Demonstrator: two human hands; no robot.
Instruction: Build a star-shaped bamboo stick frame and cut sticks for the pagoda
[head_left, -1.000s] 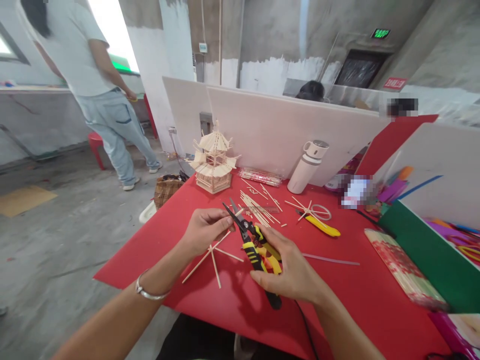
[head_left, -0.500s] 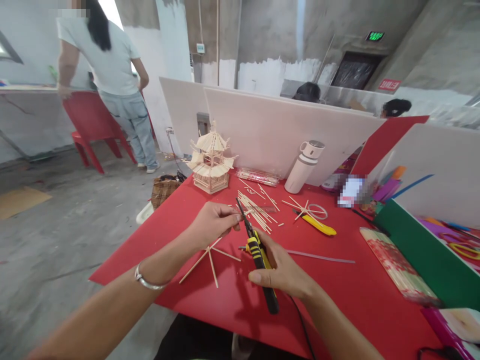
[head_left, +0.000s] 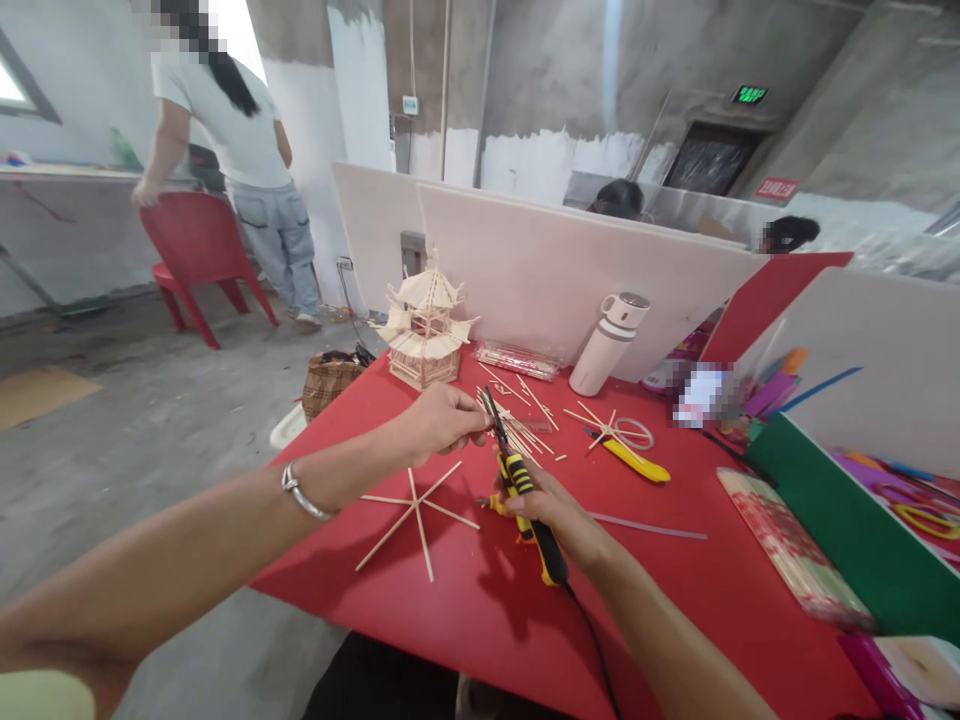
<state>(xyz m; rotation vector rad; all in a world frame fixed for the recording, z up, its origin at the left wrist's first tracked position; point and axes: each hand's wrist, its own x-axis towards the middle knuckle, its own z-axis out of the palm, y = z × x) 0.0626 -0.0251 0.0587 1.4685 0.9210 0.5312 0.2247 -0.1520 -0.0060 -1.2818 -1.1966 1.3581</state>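
My right hand [head_left: 551, 510] is wrapped round a corded yellow-and-black tool [head_left: 551, 555] that looks like a hot glue gun; a short nozzle points left below the fingers. A slender dark pointed piece [head_left: 492, 408] sticks up from the top of the grip; its kind is unclear. Beside this piece, my left hand [head_left: 454, 420] has thumb and fingertips pinched together, and what they hold is too small to make out. Below the left hand, thin wooden sticks joined as a star [head_left: 416, 505] lie on the red tabletop [head_left: 360, 610].
A small stick-built pagoda [head_left: 425, 335] stands at the back left. Loose sticks [head_left: 532, 440], a second stick star [head_left: 609, 432], a yellow utility knife [head_left: 637, 462] and a white bottle [head_left: 606, 350] lie or stand beyond my hands. A person [head_left: 240, 140] stands by a red chair [head_left: 191, 240].
My left hand has shifted slightly right and up, uncovering more of the star. The tool's grip has moved up and right, its cord end showing more. The person at the chair has shifted.
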